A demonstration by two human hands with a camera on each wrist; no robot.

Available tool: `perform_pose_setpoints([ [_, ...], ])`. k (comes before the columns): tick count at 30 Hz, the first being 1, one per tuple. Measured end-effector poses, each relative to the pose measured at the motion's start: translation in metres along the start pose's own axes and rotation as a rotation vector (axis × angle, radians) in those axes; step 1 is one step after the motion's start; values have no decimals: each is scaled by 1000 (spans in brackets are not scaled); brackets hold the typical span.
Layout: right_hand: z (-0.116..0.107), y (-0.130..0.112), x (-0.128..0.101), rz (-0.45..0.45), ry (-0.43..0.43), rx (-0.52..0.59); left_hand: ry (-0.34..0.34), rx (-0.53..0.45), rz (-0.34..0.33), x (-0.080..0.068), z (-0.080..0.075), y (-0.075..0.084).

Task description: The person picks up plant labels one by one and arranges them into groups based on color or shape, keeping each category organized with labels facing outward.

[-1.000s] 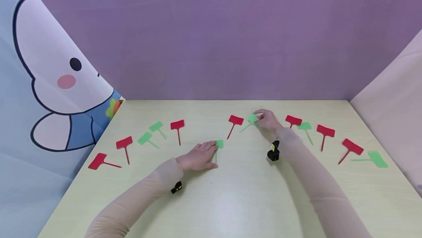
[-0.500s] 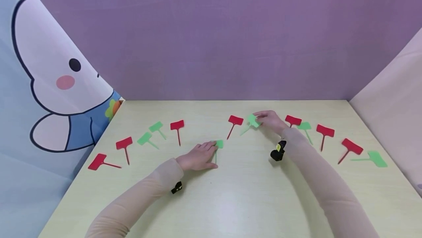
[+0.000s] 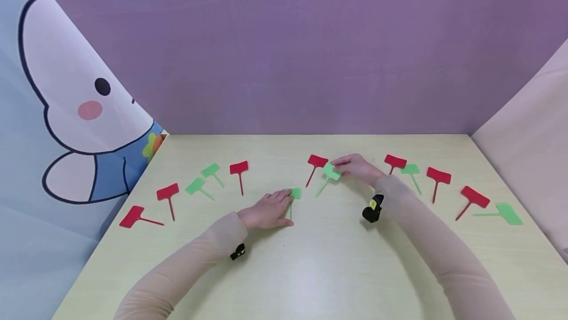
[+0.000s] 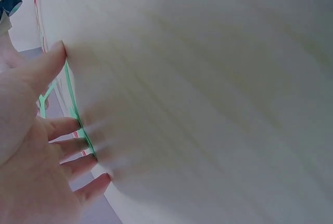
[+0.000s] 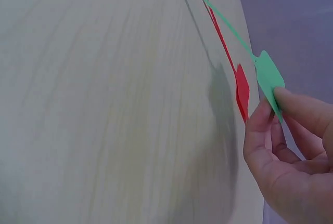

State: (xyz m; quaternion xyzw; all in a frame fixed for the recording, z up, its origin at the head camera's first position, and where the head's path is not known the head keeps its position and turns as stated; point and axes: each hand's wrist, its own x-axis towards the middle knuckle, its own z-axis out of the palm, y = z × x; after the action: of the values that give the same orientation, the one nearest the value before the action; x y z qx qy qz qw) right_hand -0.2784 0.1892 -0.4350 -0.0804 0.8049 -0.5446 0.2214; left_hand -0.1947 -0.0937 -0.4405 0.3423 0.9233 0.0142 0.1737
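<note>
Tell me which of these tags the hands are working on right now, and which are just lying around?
In hand:
- green tag pinched by the right hand, lifted off the table
- green tag under the left hand fingertips, flat on the table

Lying about:
- red tag beside the lifted one
- other red tags and green tags spread along the table

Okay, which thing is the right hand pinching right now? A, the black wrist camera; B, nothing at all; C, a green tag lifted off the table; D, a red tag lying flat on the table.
C: the right hand pinches the head of a green tag between thumb and fingers, and the right wrist view shows the tag raised above the table, casting a shadow beside a red tag.
</note>
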Motion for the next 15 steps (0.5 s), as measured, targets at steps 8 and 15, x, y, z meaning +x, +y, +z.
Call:
perform_pose_setpoints([
  [8, 14, -6, -4, 8, -91, 27, 7, -3, 6, -1, -1, 1],
  [15, 26, -9, -3, 8, -143, -3, -6, -10, 5, -3, -3, 3],
])
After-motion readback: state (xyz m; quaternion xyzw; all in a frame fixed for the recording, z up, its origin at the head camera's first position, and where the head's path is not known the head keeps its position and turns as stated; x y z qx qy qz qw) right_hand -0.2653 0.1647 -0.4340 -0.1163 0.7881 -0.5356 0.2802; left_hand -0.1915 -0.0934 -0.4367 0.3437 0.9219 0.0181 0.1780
